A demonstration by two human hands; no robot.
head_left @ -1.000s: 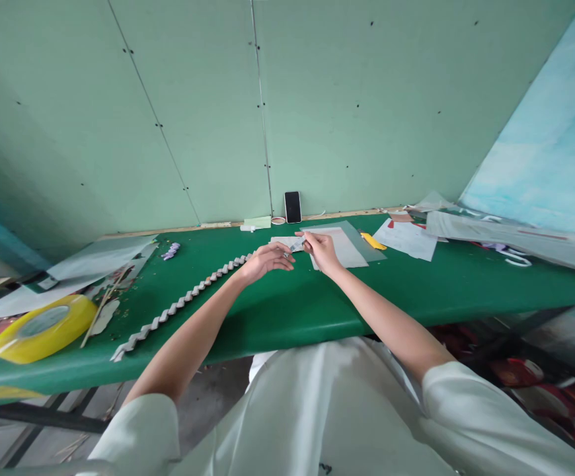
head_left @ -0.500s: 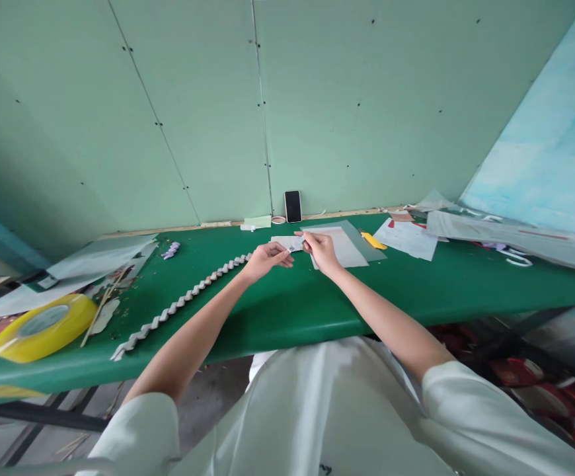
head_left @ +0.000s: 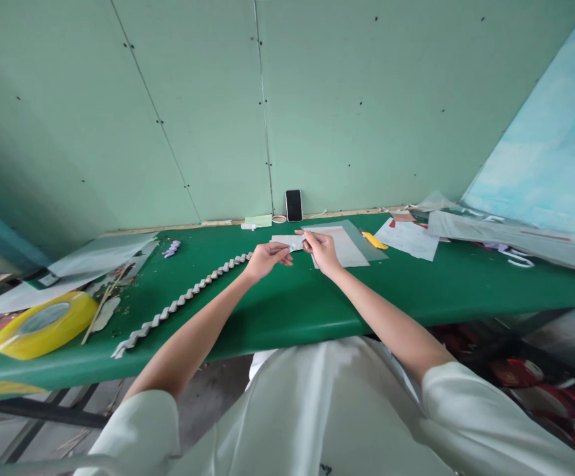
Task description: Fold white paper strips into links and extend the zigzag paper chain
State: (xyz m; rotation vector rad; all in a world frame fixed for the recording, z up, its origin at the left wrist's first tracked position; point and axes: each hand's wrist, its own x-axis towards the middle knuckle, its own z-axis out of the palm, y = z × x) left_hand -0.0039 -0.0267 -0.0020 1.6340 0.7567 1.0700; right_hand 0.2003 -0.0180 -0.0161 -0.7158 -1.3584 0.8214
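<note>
A small strip of whitish paper (head_left: 296, 243) is held between my two hands above the green table. My left hand (head_left: 268, 260) pinches its left side between thumb and fingers. On the other side, my right hand (head_left: 321, 251) grips the strip with thumb and forefinger. A long zigzag chain of folded paper (head_left: 188, 295) runs from beside my left hand down to the table's front left. White paper sheets (head_left: 347, 246) lie just beyond my right hand, and a yellow cutter knife (head_left: 375, 240) is to their right.
A large roll of yellow tape (head_left: 76, 314) lies at the left with thin sticks (head_left: 103, 304) beside it. A phone (head_left: 294, 205) leans on the back wall. Purple folded bits (head_left: 171, 248) lie at the back left. Papers (head_left: 510, 233) cover the right end.
My hands hold nearly the same pose, with the fingers on the paper strip shifting very slightly. The whole view has moved a little.
</note>
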